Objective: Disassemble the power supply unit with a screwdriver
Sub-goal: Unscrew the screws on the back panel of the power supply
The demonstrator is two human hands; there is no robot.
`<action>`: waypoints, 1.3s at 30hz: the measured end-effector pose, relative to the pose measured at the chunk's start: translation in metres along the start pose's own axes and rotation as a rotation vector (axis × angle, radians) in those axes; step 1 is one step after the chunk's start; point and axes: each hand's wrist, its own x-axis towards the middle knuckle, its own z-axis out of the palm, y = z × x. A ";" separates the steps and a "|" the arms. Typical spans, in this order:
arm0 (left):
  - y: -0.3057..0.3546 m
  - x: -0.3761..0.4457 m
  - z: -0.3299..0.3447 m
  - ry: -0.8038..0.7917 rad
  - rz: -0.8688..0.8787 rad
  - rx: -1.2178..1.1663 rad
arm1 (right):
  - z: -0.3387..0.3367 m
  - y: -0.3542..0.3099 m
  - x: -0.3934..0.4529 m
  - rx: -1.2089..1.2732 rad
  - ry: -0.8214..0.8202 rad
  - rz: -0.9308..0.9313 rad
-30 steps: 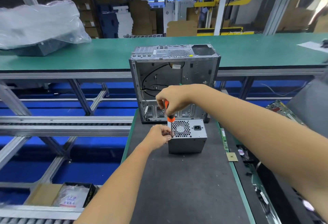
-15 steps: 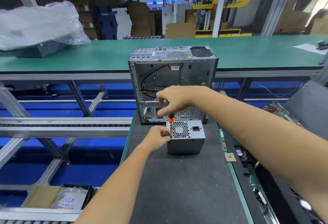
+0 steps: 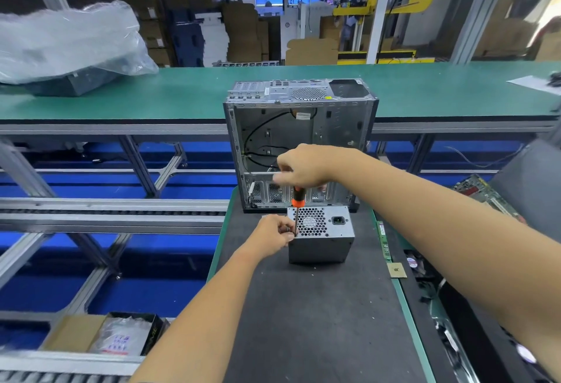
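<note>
The right hand (image 3: pixel 303 167) has lifted slightly, baring more of the screwdriver (image 3: pixel 297 200) handle.
</note>
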 end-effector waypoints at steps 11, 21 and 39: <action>0.002 0.001 0.000 -0.002 -0.015 0.004 | -0.005 0.003 -0.006 0.024 -0.028 -0.120; 0.001 0.003 0.001 0.000 -0.007 0.029 | -0.006 0.003 -0.004 0.080 -0.043 -0.181; 0.001 0.003 0.002 0.005 -0.007 0.020 | -0.005 0.005 -0.006 0.091 -0.053 -0.084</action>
